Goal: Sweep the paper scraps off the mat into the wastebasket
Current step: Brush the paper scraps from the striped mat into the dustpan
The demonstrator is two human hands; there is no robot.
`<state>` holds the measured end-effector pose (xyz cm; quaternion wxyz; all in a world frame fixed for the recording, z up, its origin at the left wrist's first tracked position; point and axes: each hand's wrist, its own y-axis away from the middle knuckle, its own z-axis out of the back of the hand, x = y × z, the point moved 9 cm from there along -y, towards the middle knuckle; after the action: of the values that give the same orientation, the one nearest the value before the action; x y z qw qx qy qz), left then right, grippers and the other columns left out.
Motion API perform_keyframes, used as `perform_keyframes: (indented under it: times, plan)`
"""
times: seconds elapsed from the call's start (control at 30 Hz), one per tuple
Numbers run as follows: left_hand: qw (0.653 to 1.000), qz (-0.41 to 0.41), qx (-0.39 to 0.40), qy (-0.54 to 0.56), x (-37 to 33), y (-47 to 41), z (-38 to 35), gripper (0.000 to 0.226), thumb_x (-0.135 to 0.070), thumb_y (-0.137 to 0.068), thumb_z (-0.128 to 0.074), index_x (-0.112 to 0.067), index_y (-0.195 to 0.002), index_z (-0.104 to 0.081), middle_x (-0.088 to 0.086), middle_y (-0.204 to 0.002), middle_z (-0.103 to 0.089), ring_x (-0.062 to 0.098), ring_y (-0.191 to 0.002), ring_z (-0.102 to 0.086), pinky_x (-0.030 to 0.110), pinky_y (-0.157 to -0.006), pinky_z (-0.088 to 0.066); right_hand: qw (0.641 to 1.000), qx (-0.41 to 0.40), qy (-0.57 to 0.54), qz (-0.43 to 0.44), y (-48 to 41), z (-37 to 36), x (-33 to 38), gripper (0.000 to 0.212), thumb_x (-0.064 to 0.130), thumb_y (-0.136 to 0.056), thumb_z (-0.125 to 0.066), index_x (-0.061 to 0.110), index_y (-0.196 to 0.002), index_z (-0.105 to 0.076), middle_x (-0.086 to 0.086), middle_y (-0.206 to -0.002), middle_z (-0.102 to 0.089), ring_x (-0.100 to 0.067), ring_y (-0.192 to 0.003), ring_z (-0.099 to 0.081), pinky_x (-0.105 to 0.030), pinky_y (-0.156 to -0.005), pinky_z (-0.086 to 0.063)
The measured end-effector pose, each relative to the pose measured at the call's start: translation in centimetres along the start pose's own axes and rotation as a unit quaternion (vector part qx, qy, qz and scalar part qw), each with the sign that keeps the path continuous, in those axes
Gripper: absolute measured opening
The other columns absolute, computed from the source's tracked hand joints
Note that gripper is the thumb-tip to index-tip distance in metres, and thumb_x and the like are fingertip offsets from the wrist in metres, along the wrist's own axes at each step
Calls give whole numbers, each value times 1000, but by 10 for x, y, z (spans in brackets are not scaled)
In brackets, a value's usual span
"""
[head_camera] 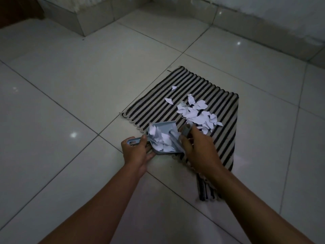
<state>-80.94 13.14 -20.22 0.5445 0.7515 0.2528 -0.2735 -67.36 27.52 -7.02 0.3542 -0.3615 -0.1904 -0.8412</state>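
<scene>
A black-and-cream striped mat (202, 88) lies on the tiled floor. A heap of white paper scraps (198, 115) sits on its middle, with two loose scraps (169, 100) further left. My left hand (136, 153) grips the handle of a grey-blue dustpan (163, 128), which rests at the mat's near-left edge and holds several scraps. My right hand (198, 150) grips a small grey brush (184, 132), whose head is at the dustpan's mouth. No wastebasket is in view.
Glossy white floor tiles (70, 103) surround the mat. A tiled step or ledge (91, 20) stands at the back left and a wall base (263, 32) runs along the back right. The mat's near corner (207, 189) is folded over.
</scene>
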Motion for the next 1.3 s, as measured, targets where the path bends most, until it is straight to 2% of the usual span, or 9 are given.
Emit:
perform_keyframes:
  times: [0.13,0.3,0.5,0.67,0.83,0.9,1.0,1.17,1.3]
  plan:
    - [1000,2,9,5,-4,-1,-3,45,-8,-99,-64,-4,-138,-42,31,-124,-65,40,-99,-73,48,-64,-63,998,-65,4,-9,-11,24,-9,4,26,-100,-50,28,-103,-52,14,-85,-57,3,-73,-58,-8,-55,-41]
    - [1000,-5,12,7,-9,-3,-6,39,-7,-100,-62,-12,-132,-40,24,-117,-66,32,-88,-73,48,-67,-64,1000,15,-13,7,-6,-5,0,10,29,-100,-48,32,-110,-52,19,-86,-56,8,-73,-60,-11,-54,-48]
    - [1000,-23,-1,5,-24,-6,2,32,-7,-99,-64,-18,-120,-42,25,-119,-67,38,-101,-73,57,-79,-61,997,-73,-23,4,-45,32,-1,23,29,-100,-51,23,-122,-54,12,-103,-56,7,-77,-55,-14,-63,-44]
    - [999,-45,10,-9,-36,-7,0,29,-5,-99,-63,-18,-116,-43,27,-118,-67,38,-98,-73,48,-66,-64,998,-45,-30,38,-83,17,16,24,28,-99,-52,24,-123,-56,4,-118,-63,-8,-93,-59,-27,-78,-50]
    - [997,-67,35,-16,-51,-4,-10,28,-3,-98,-63,-11,-120,-47,18,-96,-69,22,-69,-73,33,-50,-60,989,30,-2,144,-73,-32,55,13,24,-100,-51,29,-109,-59,4,-96,-69,-11,-83,-64,-36,-72,-55]
    - [998,-64,27,-11,-54,-7,-8,28,-3,-98,-63,-11,-119,-46,16,-93,-69,20,-66,-73,32,-49,-59,987,29,-19,159,-64,-34,59,11,24,-99,-53,27,-108,-60,2,-94,-70,-12,-82,-66,-32,-70,-55]
    - [998,-56,34,5,-57,-13,-6,28,-4,-99,-62,-14,-118,-44,20,-96,-70,20,-64,-74,34,-50,-60,991,13,-57,122,-66,-17,48,14,25,-99,-53,30,-111,-57,6,-99,-67,-5,-82,-66,-20,-65,-56]
    - [997,-69,30,10,-64,-26,0,27,-6,-99,-64,-15,-117,-46,27,-105,-70,26,-75,-74,38,-55,-61,991,-108,-54,49,-117,31,19,26,25,-99,-53,19,-124,-58,7,-108,-61,-4,-85,-59,-8,-66,-45]
    - [996,-85,30,10,-76,-39,-3,23,-7,-99,-64,-13,-116,-50,31,-113,-69,33,-84,-75,40,-60,-61,993,-100,-46,33,-173,30,12,26,25,-98,-55,19,-123,-59,-2,-116,-65,-11,-96,-60,-25,-82,-48]
